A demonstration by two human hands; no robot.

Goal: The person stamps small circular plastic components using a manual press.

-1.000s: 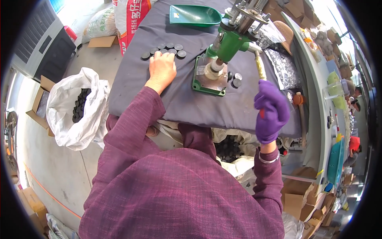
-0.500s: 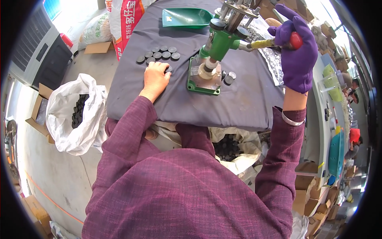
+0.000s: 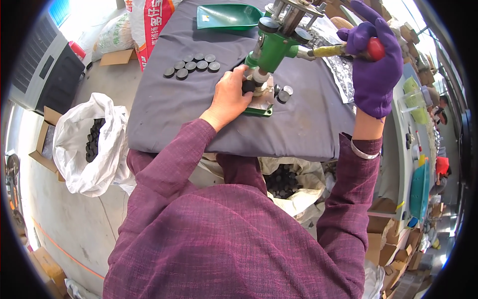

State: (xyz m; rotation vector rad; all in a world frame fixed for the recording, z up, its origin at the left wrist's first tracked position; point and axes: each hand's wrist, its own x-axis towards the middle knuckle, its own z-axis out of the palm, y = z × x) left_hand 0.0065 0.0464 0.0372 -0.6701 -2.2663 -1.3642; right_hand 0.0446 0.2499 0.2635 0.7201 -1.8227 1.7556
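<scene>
My bare left hand (image 3: 230, 94) pinches a round black cap (image 3: 248, 86) at the base of a green hand press (image 3: 274, 52), right beside the white-ringed part under its ram. In a purple glove, my right hand (image 3: 376, 65) is wrapped round the red knob (image 3: 376, 49) of the press lever (image 3: 328, 51), with one finger raised. Several black caps (image 3: 201, 65) lie in a cluster on the grey cloth left of the press. A few more caps (image 3: 284, 94), one showing a silvery inside, sit just right of the press base.
A green scoop tray (image 3: 229, 18) lies at the table's far side. Clear bags of small parts (image 3: 341, 74) rest at the right. Sacks of black caps stand at the left (image 3: 64, 154) and under the front edge (image 3: 298, 199).
My left hand has moved right from the cap cluster to the press base, bringing a black cap along. My right hand stays on the lever knob, nearly unmoved.
</scene>
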